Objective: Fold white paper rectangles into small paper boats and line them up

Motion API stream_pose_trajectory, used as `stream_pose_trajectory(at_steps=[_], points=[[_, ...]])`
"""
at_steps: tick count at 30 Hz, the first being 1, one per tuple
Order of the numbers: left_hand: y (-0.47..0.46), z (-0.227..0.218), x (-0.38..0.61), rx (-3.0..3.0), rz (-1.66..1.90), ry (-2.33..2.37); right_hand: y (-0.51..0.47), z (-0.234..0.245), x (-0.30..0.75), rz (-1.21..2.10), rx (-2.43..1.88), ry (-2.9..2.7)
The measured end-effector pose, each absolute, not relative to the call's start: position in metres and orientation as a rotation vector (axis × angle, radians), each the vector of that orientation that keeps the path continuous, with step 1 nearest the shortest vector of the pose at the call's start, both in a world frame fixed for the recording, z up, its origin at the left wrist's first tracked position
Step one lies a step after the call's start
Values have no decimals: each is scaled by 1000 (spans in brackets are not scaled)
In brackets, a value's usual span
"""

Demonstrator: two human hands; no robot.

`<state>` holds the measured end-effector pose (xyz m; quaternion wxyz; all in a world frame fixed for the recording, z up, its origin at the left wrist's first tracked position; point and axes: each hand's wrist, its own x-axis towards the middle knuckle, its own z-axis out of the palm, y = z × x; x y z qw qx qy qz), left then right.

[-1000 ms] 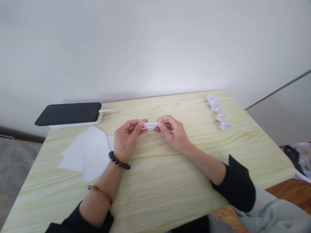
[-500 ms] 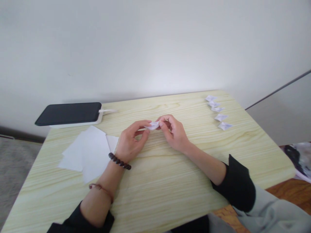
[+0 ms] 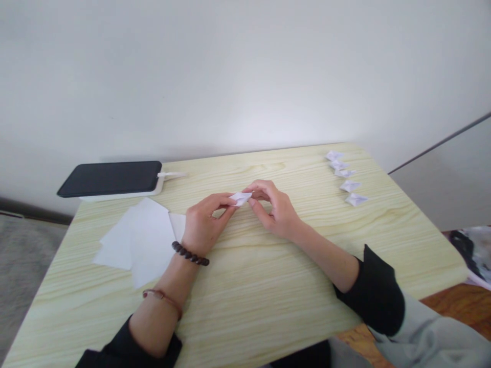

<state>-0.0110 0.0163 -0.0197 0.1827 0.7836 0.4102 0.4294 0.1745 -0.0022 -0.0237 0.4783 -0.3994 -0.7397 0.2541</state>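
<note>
In the head view, your wood-grain table (image 3: 249, 306) carries both folded and flat paper. On its left side, loose white sheets (image 3: 153, 240) lie overlapping and unfolded; I judge these to be what is left. Over the table's middle, your left hand (image 3: 205, 225) has thumb and fingers pinched together on one end of the small paper boat (image 3: 241, 198). Your right hand (image 3: 282, 212) curls at the other tip, thumb and index nearly together; whether it grips, I cannot tell. Five folded paper boats (image 3: 345, 173) sit near the table's far right corner and look done; the one at your fingertips seems close to matching them.

Beyond the table's right edge is a plastic bag (image 3: 482, 250), contents unclear. At the table's back left, a black smartphone (image 3: 113, 176) rests on a white block (image 3: 155, 190), with a white cable (image 3: 174, 174) alongside. Your left wrist partly covers the sheets, wearing a dark bead bracelet (image 3: 190, 254).
</note>
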Motion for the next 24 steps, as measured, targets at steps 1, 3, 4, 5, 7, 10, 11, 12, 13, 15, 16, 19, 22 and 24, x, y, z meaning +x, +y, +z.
stream_pose_trajectory(at_steps=[1, 3, 4, 5, 7, 10, 11, 12, 13, 15, 16, 19, 22, 24], points=[[16, -20, -11, 2253, 1213, 1153, -2, -23, 176, 557, -966, -1879], [17, -20, -12, 2311, 1214, 1135, -1, -22, 178, 440, -968, -2003], [17, -20, -12, 2326, 1209, 1132, 0, -21, 179, 399, -982, -2040], [16, -20, -12, 2334, 1201, 1138, 0, -21, 179, 373, -1005, -2062], [16, -20, -12, 2335, 1182, 1160, 1, -21, 181, 340, -1051, -2086], [15, -20, -12, 2257, 1156, 1204, 2, -22, 181, 301, -1062, -2113], [15, -20, -12, 2197, 1146, 1213, 2, -22, 181, 290, -1053, -2116], [15, -20, -12, 2121, 1136, 1218, 2, -23, 181, 282, -1044, -2114], [15, -19, -11, 2035, 1127, 1218, 2, -23, 181, 281, -1036, -2109], [15, -17, -10, 1869, 1109, 1212, 3, -23, 181, 298, -1032, -2080], [15, -16, -10, 1800, 1100, 1214, 3, -23, 180, 315, -1035, -2056], [15, -12, -8, 1670, 1056, 1249, 2, -22, 178, 370, -1050, -1962], [14, -8, -7, 1596, 1035, 1280, 1, -20, 176, 460, -1074, -1872], [14, -7, -6, 1543, 1032, 1277, 0, -19, 174, 559, -1098, -1810]])
